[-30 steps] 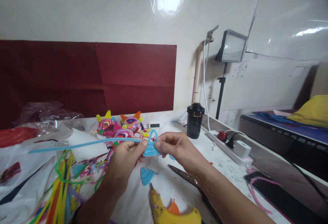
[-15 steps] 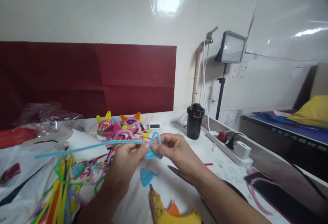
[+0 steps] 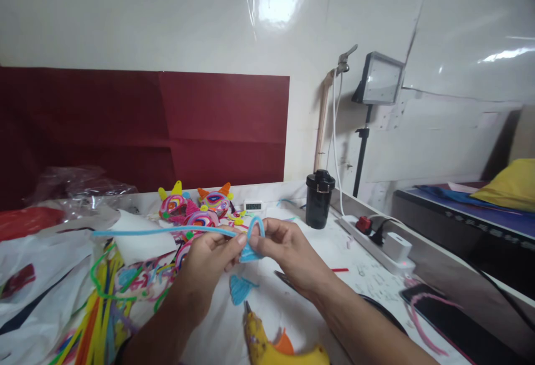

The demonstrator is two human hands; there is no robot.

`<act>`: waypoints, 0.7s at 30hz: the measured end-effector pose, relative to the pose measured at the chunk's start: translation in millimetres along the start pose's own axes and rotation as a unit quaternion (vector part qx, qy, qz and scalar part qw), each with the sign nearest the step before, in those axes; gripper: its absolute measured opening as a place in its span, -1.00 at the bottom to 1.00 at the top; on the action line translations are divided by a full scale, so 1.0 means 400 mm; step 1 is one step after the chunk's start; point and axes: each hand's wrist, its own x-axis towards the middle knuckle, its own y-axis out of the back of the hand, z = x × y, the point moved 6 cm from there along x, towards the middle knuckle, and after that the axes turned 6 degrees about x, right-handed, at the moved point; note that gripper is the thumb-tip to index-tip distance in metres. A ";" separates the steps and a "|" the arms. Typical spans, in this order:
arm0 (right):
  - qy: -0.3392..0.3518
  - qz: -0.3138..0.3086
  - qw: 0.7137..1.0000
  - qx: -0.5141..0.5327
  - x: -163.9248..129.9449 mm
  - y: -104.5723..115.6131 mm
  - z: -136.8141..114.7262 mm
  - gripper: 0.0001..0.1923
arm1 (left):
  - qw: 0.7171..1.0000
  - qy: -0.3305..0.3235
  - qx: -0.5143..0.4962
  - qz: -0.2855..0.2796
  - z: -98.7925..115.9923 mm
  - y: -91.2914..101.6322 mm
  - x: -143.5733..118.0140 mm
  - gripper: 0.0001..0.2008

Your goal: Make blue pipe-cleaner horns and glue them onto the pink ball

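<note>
A light-blue pipe cleaner [image 3: 154, 231] is pinched between my two hands above the table. My left hand [image 3: 213, 253] grips it with thumb and fingers, and its long free end stretches out to the left. Thumb and forefinger of my right hand [image 3: 282, 245] close on the folded part, where a loop stands up and a flat bent section hangs below. Beneath my hands lies a blue fan-shaped piece [image 3: 241, 288] of bent pipe cleaner. Close to it is the nozzle of a yellow glue gun [image 3: 261, 337].
Colourful pipe-cleaner figures [image 3: 200, 217] and a small digital clock [image 3: 253, 206] sit at the back. Loose pipe cleaners [image 3: 94, 326] lie left. Right are a black cup [image 3: 320, 200], a power strip [image 3: 378, 245] and a phone [image 3: 455, 320]. A pointed dark tool [image 3: 288, 281] is under my right forearm.
The pipe cleaner's free end has swung slightly, now level and reaching less far left. My hands keep their grip at nearly the same place.
</note>
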 end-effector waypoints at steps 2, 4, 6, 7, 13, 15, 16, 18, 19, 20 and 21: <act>0.005 -0.004 1.000 -0.004 0.000 0.000 0.001 -0.64 | 1.000 -0.004 0.001 -0.010 -0.004 0.000 0.004 -0.76; 0.008 -0.009 1.000 -0.006 0.001 0.000 0.002 -0.65 | 1.000 -0.005 0.006 -0.010 -0.005 0.002 0.006 -0.75; 0.008 -0.010 1.000 -0.009 0.001 0.001 0.003 -0.65 | 1.000 -0.008 0.011 -0.010 -0.004 0.003 0.006 -0.75; 0.007 -0.009 1.000 -0.010 0.001 0.001 0.003 -0.65 | 1.000 -0.008 0.014 -0.012 -0.004 0.003 0.005 -0.75; 0.015 -0.008 1.000 -0.024 0.002 0.003 0.000 -0.66 | 0.999 -0.005 -0.013 -0.032 -0.002 -0.003 0.000 -0.68; 0.019 -0.012 0.999 -0.028 0.001 0.003 -0.002 -0.68 | 0.998 0.004 -0.037 -0.042 0.001 -0.008 -0.003 -0.67; 0.021 -0.016 0.999 -0.026 0.001 0.001 -0.003 -0.69 | 0.998 0.010 -0.049 -0.047 0.002 -0.011 -0.005 -0.68; 0.025 -0.031 0.999 -0.017 -0.002 -0.003 -0.005 -0.71 | 0.995 0.024 -0.073 -0.060 0.004 -0.017 -0.009 -0.69; 0.026 -0.040 0.999 -0.013 -0.003 -0.005 -0.006 -0.72 | 0.994 0.030 -0.083 -0.072 0.004 -0.020 -0.012 -0.70; 0.026 -0.049 0.998 -0.012 -0.005 -0.007 -0.007 -0.73 | 0.991 0.036 -0.092 -0.086 0.004 -0.023 -0.015 -0.72; 0.029 -0.055 0.998 -0.013 -0.007 -0.008 -0.009 -0.74 | 0.989 0.041 -0.100 -0.104 0.004 -0.026 -0.018 -0.74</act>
